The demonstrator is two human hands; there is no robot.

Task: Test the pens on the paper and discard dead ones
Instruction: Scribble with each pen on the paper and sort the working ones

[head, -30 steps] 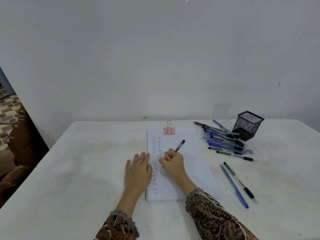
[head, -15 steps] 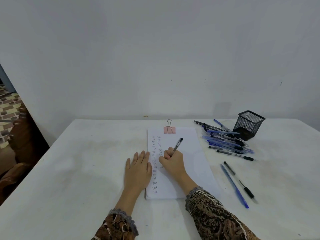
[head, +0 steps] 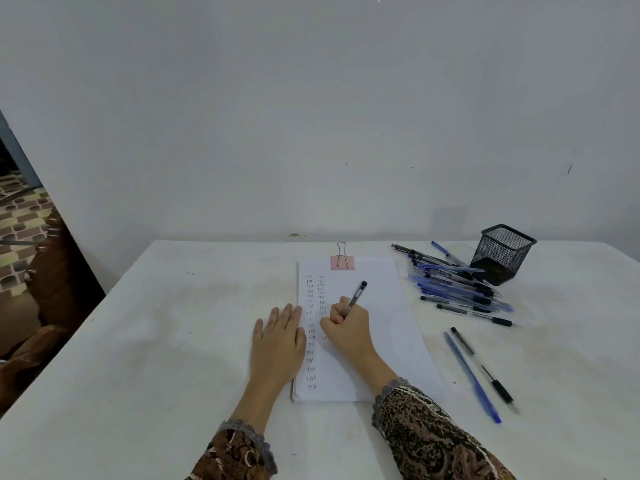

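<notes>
Pen: a dark-capped pen [head: 356, 294] tilted up and away to the right, its tip hidden under the knuckles at the second column of "Test" words
Right hand: the right hand [head: 346, 323] has its fingers curled tight round the barrel low down, heel on the sheet
Paper: the paper [head: 381, 323] lies mid-table under a pink binder clip [head: 342, 262]; first column full, second roughly half filled
Left hand: the left hand [head: 277, 344] lies flat, fingers straight and close together, pinning the sheet's left edge
Doing it well: I'd write one short word just below the last entry with even pressure, then lift the fist clear to judge the ink
Around: a pile of pens [head: 460, 289] beside a mesh cup [head: 502, 252]; two pens [head: 472, 372] lie apart, nearer on the right
</notes>
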